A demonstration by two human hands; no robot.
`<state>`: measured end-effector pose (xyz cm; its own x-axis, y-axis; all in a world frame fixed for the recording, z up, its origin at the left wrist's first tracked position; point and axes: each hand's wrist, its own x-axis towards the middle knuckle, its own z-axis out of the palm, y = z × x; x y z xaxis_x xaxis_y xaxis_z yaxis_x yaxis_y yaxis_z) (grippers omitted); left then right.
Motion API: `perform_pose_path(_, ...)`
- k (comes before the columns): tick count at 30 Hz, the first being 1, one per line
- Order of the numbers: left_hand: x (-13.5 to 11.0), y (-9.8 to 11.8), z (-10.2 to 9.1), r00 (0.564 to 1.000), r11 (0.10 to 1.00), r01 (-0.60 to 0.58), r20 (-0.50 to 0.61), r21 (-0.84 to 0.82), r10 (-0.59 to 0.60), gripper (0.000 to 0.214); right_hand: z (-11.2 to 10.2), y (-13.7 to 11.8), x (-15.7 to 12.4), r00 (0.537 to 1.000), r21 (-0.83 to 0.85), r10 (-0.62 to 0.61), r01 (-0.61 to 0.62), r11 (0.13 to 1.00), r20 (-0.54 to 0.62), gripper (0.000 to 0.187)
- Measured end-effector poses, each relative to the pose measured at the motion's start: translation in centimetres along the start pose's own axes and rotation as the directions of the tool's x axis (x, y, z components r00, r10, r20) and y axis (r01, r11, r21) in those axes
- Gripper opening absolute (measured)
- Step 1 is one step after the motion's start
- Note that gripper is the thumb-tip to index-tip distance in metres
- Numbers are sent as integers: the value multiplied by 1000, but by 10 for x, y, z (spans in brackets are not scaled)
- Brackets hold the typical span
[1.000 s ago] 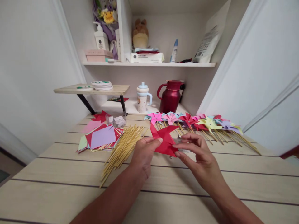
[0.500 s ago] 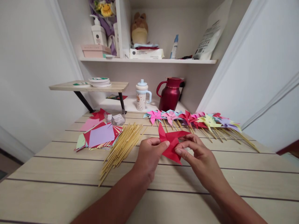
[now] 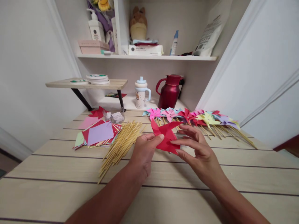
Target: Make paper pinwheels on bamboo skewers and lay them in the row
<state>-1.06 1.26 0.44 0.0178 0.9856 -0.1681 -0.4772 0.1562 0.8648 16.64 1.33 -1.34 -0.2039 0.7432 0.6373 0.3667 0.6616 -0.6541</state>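
A red paper pinwheel (image 3: 167, 137) with folded blades is held up over the table in front of me. My left hand (image 3: 146, 149) pinches it from the left, thumb pressed on the folds near its centre. On the right side, my right hand (image 3: 195, 144) has its thumb and index finger at the lower right corner, while the other fingers are raised and spread. Bamboo sticks (image 3: 121, 146) lie in a loose pile left of my hands. Beyond them is a stack of coloured paper squares (image 3: 100, 133), a lilac one on top.
Finished pinwheels on sticks (image 3: 187, 116) lie in a row at the back right. Small clear boxes (image 3: 116, 117) and red folded paper (image 3: 98, 112) sit behind the paper stack. A cup (image 3: 140, 95), a red jug (image 3: 170, 93) and a raised wooden shelf (image 3: 114, 83) stand at the back.
The red pinwheel has shifted slightly left and turned in my hands. My right fingers have moved from its right blade down to the lower right corner.
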Motion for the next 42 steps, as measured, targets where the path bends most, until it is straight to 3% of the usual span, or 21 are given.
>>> perform_pose_path(6,-8,-2,7,999,989,-36,38,140,31,21,0,0,0,990,-10,119,-120,993,-74,3)
perform_pose_path(14,-9,-7,11,999,969,-47,7,244,46,17,-1,-8,2,953,-10,301,-301,954,-26,16)
perform_pose_path(16,-9,-8,9,999,978,-32,-16,207,36,18,-2,-6,3,959,11,281,-281,960,-25,14)
perform_pose_path(19,-6,-7,6,999,996,17,-30,85,-14,26,-4,-3,3,986,61,159,-156,986,-51,4)
perform_pose_path(22,-2,-6,2,999,999,33,-18,0,-33,31,-4,-2,2,998,47,62,-60,997,-26,15)
perform_pose_path(25,-2,-4,2,1000,1000,18,11,-7,-18,29,-3,-3,0,999,15,42,-42,999,19,19)
perform_pose_path(29,-6,-5,6,999,998,-20,28,65,18,26,-2,-3,0,995,14,91,-91,996,-32,5)
perform_pose_path(33,-9,-7,11,998,974,-59,29,217,54,18,-3,-3,1,984,-17,164,-166,986,-67,9)
perform_pose_path(38,-10,-9,13,986,920,-155,3,361,165,18,-4,-9,2,955,-72,295,-296,952,-25,17)
perform_pose_path(42,-8,-8,11,975,899,-193,-23,393,219,16,-4,-10,2,945,-64,323,-320,945,49,19)
